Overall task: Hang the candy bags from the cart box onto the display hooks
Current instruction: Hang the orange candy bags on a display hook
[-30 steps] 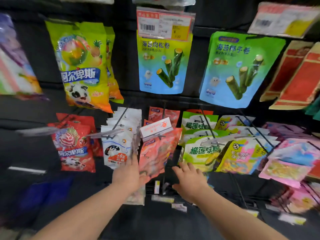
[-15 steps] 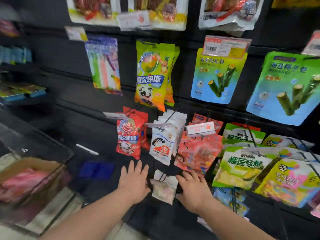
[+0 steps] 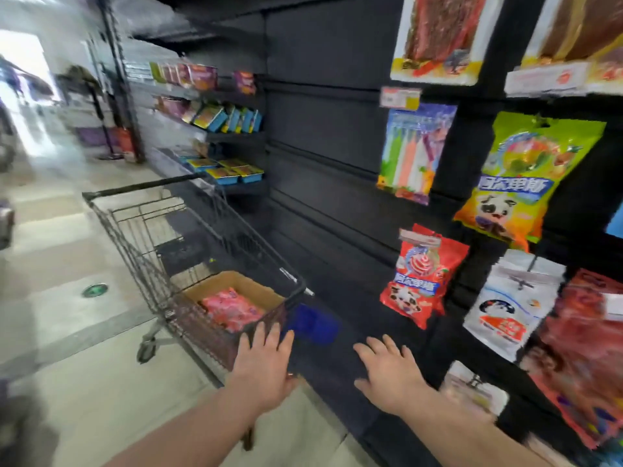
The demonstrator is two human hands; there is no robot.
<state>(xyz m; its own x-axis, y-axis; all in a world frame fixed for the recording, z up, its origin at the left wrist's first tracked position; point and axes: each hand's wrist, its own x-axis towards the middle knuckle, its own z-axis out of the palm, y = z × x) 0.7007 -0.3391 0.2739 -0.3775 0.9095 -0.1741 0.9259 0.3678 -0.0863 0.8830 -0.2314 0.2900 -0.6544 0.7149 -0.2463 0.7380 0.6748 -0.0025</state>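
A cardboard box sits in the wire shopping cart at lower left, with pink candy bags inside. My left hand is spread flat just in front of the cart's near corner, holding nothing. My right hand is also spread and empty, over the dark lower shelf base. Hanging on the display hooks to the right are a red lollipop bag, a white bag and a small pale bag low beside my right wrist.
A black slatted display wall runs up the middle. Green bag, striped bag and meat snack packs hang higher. Shelves with boxed goods stand behind the cart. A blue tag sits by the cart. Tiled aisle floor at left.
My view has swung left from the hooks toward the cart. Both hands have left the small pale bag and moved left, the left one reaching the cart's corner.
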